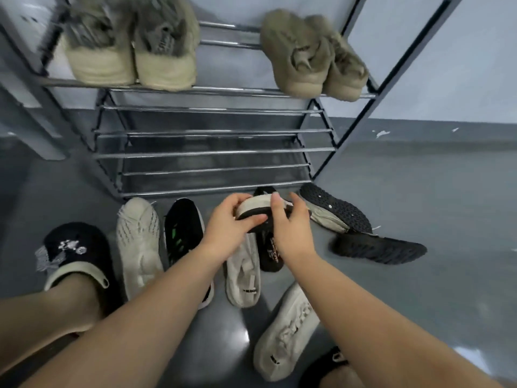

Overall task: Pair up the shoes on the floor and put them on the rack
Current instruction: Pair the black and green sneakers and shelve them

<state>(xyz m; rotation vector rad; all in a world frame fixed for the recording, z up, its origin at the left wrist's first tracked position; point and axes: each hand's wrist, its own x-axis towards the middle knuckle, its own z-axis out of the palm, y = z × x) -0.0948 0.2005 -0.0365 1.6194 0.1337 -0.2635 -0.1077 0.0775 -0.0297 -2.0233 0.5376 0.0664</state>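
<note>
Near: cream knit sneaker lies loose on grey floor, long axis near-far, tilted right. Middle: more singles unpaired, cream and black-green at left, black overturned shoe at right. Left hand and right hand both clasp black shoe with white sole, raised just before rack, sole up, long axis left-right. Far: metal-bar shoe rack holds two olive pairs on top; lower shelves bare. Judged well under half done.
</note>
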